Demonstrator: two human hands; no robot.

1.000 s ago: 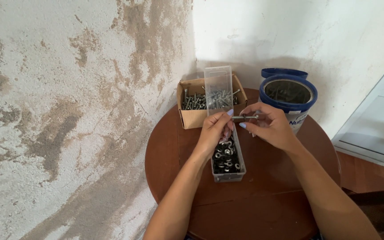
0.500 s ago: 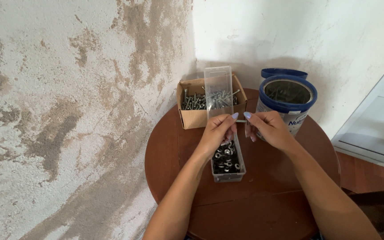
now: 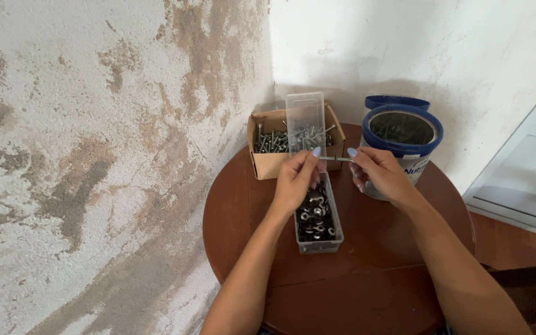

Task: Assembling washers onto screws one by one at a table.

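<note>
— so why are both hands up over the clear plastic tray (image 3: 319, 217) like that?

— looks to me like the tray sits there as the handy spot: it lies lengthwise on the round wooden table (image 3: 379, 267), its open lid standing up at the far end, and the washers or nuts in it are right under the fingers. the left hand (image 3: 297, 180) hovers over the far half of the tray, the right hand (image 3: 379, 174) just to the right of the tray.

— and the thing between them?

— a long thin screw (image 3: 336, 159), held level above the far end of the tray. the left thumb and forefinger are pinched on one end, the right fingertips closed on the other. so both hands are gripping it, one at each end, with the shaft bare between them.

— is anything on the shaft?

— too small to tell. i can't say whether a washer is threaded on.

— why the cardboard box (image 3: 267, 162) behind?

— i'd judge it's the stock of screws: it sits just beyond the tray, touching the lid's back or nearly so. the blue-rimmed tin (image 3: 404, 146) stands to the right of the tray, beyond the right hand, its blue lid (image 3: 397, 101) propped behind it.
</note>
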